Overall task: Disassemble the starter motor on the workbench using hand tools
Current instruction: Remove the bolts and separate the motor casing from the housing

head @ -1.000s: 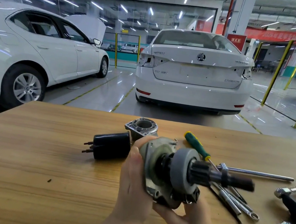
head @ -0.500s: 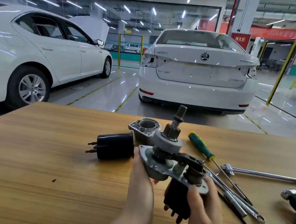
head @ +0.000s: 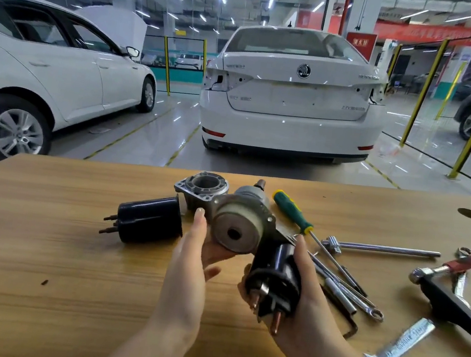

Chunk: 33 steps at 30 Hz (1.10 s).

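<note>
Head view: the starter motor (head: 235,230) is held just above the workbench (head: 35,240), close in front of the person, with its round grey end face turned toward the camera. The left hand (head: 192,257) cradles that grey end, thumb up along the rim and fingers underneath. The right hand (head: 309,281) is wrapped round the black solenoid (head: 275,270), whose copper studs point down.

It looks heavy, rigid and possibly greasy — best gripped by the cast flange and solenoid body, never by the studs.

On the bench lie a black motor can (head: 148,220), an aluminium nose housing (head: 202,184), a green screwdriver (head: 293,211) and a hammer (head: 454,299).
</note>
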Each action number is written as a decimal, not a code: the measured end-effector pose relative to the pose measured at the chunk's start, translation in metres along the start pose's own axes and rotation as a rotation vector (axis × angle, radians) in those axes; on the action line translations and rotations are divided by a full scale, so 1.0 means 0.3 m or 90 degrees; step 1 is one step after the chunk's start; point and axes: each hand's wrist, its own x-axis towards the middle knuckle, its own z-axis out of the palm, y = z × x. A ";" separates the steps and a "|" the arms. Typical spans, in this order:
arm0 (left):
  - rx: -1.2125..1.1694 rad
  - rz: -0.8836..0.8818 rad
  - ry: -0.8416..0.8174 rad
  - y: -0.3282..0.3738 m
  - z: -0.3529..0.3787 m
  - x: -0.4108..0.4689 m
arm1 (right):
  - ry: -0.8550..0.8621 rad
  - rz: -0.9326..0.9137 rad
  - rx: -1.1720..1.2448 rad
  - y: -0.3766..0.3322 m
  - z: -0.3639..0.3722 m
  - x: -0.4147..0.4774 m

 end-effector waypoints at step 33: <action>0.096 0.066 -0.136 0.000 -0.016 0.013 | -0.030 0.050 0.238 -0.045 -0.026 -0.016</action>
